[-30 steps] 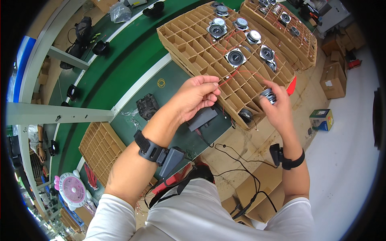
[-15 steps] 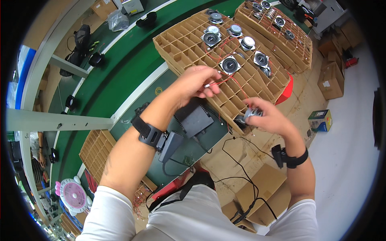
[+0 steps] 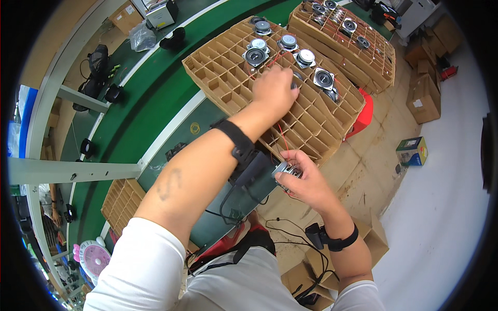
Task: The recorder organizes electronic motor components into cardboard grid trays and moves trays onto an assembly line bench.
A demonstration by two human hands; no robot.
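Note:
My left hand (image 3: 275,92) reaches over the near cardboard divider tray (image 3: 238,98), its fingers curled round a small loudspeaker (image 3: 294,84) that they mostly cover. Held up beside the tray's near edge, another loudspeaker (image 3: 284,170) with a metal frame sits in my right hand (image 3: 306,181), pinched between thumb and fingers. A thin red wire (image 3: 282,136) runs up from it toward the tray. Several more speakers rest on the dividers, among them a black-coned one (image 3: 323,79) with a square frame and a silver-backed one (image 3: 305,58).
Behind stands a second divider tray (image 3: 337,41) with speakers and red wires. A red bin edge (image 3: 363,114) shows under the near tray. Below my hands are black cables (image 3: 306,228) and open cardboard boxes (image 3: 371,238). A pink-and-white fan (image 3: 95,259) is at the lower left.
My left hand has moved forward onto a speaker in the tray, releasing the wire end it had at its fingers. My right hand has brought its speaker left and nearer to me. The view has shifted slightly.

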